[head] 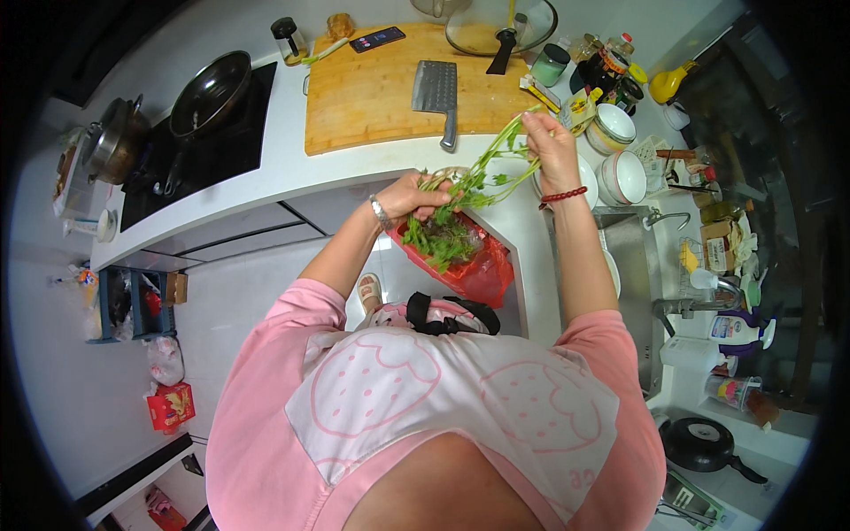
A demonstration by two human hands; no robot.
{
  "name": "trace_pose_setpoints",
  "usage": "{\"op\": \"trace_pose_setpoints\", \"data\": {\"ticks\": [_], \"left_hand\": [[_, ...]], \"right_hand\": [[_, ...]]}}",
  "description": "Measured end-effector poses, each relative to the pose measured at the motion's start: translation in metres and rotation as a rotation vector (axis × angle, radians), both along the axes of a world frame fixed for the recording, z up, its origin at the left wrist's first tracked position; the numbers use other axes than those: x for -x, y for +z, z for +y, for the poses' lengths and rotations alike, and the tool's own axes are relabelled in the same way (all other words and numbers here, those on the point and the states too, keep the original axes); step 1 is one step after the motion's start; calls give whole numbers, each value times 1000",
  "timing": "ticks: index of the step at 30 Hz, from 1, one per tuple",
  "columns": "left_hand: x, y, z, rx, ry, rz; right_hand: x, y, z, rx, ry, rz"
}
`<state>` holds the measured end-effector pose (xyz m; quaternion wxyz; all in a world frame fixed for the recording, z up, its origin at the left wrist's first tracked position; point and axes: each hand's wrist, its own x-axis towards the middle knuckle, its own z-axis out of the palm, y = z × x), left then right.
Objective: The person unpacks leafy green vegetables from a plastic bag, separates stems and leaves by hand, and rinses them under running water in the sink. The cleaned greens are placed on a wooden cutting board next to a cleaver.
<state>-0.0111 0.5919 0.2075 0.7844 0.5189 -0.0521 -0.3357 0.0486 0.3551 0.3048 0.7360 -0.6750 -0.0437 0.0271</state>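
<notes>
A bunch of leafy green herb stems (pixel 479 178) stretches between my two hands above the counter's inner corner. My left hand (pixel 420 198) pinches the leafy side of the bunch. At its upper end, my right hand (pixel 552 147) grips the thin pale stems. Below them hangs a red plastic bag (pixel 490 272) with its mouth spread, and leafy greens (pixel 443 242) show at its opening. A cleaver (pixel 435 93) lies on the wooden cutting board (pixel 362 99), its handle past the front edge. What holds the bag up is hidden.
An induction cooktop (pixel 229 156) with a wok (pixel 211 93) and a steel pot (pixel 116 143) stands left. Stacked bowls (pixel 627 176) sit right, behind the metal sink (pixel 641 279). A phone (pixel 377 40) and a glass lid (pixel 478 26) rest on the board. Bottles and jars (pixel 601 73) crowd the back corner.
</notes>
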Motion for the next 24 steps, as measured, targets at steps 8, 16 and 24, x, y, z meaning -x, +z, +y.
{"op": "trace_pose_setpoints", "data": {"ticks": [8, 16, 24], "left_hand": [[6, -12, 9, 74, 9, 42], [-4, -23, 7, -43, 293, 115], [-16, 18, -30, -153, 388, -234]], "right_hand": [[-13, 13, -24, -99, -18, -21], [-7, 15, -17, -21, -151, -64], [8, 22, -9, 20, -70, -25]]}}
